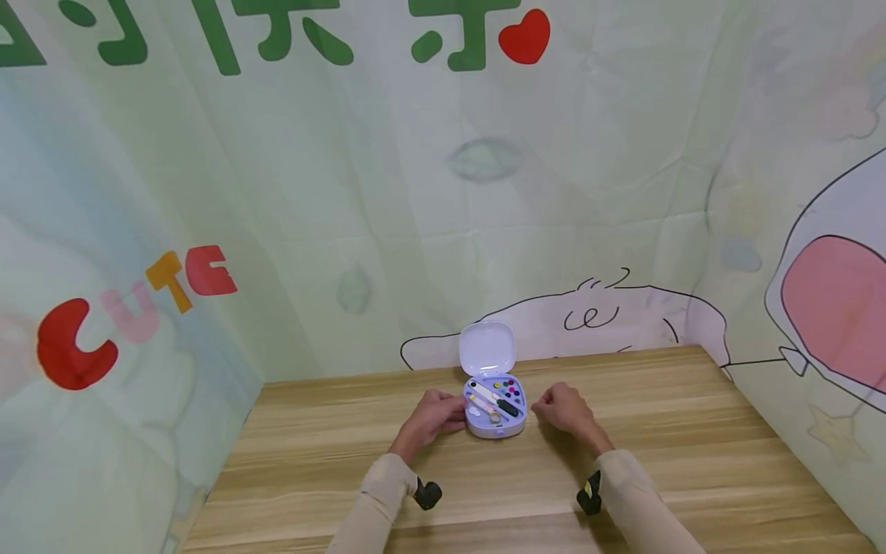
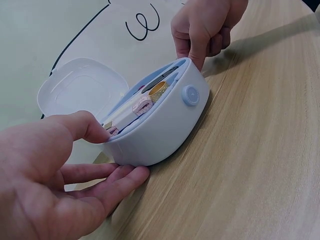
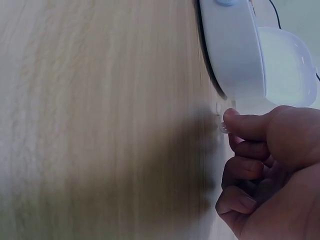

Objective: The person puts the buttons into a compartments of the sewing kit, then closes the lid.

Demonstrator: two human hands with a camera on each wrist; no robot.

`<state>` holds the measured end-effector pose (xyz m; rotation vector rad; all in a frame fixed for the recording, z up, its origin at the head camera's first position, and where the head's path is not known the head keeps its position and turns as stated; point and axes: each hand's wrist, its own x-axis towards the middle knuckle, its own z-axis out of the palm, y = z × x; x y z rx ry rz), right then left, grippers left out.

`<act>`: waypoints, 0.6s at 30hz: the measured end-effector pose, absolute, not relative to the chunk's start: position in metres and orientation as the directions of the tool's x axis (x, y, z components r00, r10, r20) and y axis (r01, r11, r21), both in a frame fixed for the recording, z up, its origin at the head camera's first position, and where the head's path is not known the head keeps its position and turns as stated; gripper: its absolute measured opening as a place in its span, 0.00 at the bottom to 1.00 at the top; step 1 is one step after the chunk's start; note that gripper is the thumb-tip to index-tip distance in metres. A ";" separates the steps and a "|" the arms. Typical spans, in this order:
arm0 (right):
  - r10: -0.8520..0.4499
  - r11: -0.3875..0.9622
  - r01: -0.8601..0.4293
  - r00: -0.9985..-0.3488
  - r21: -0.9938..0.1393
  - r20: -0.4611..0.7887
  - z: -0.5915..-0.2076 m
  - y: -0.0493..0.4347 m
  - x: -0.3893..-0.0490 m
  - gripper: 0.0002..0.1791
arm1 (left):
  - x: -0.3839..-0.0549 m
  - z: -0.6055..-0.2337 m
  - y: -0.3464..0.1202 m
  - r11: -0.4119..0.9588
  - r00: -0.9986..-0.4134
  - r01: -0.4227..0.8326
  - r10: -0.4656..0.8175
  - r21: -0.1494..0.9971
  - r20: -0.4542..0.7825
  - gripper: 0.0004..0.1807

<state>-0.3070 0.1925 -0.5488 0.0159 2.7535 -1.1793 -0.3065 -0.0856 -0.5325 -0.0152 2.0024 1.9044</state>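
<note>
A pale lilac-white sewing kit box (image 1: pixel 496 431) stands on the table, its lid (image 1: pixel 487 348) raised at the back. Inside lie a black-handled tool (image 1: pixel 507 407), a gold thimble (image 2: pixel 159 91), a rolled strip that looks like a tape measure (image 2: pixel 142 106) and several small coloured pieces (image 1: pixel 511 388). My left hand (image 1: pixel 434 416) grips the box's left side, thumb on the rim and fingers low against the wall. To the right of the box, my right hand (image 1: pixel 566 406) pinches a small clear piece (image 3: pixel 223 128) between thumb and forefinger, close to the tabletop. Its kind is unclear.
The wood-grain table (image 1: pixel 325 431) ends at the back against a printed cloth backdrop (image 1: pixel 360 192). Black wrist-worn devices (image 1: pixel 428 495) sit at both sleeves.
</note>
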 end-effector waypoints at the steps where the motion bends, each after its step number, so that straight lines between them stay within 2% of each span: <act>1: -0.051 0.682 0.066 -0.989 -0.728 -0.137 -0.548 0.192 -0.307 0.13 | -0.306 -0.532 -0.086 0.083 -0.929 -0.264 0.246 0.961 -0.277 0.15; 7: -0.041 0.598 0.061 -0.993 -0.799 -0.107 -0.545 0.192 -0.309 0.08 | -0.306 -0.532 -0.085 0.077 -0.929 -0.270 0.242 0.960 -0.281 0.15; 18: -0.047 0.529 0.014 -0.998 -0.848 -0.046 -0.530 0.187 -0.316 0.09 | -0.304 -0.530 -0.084 0.081 -0.930 -0.274 0.233 0.958 -0.286 0.15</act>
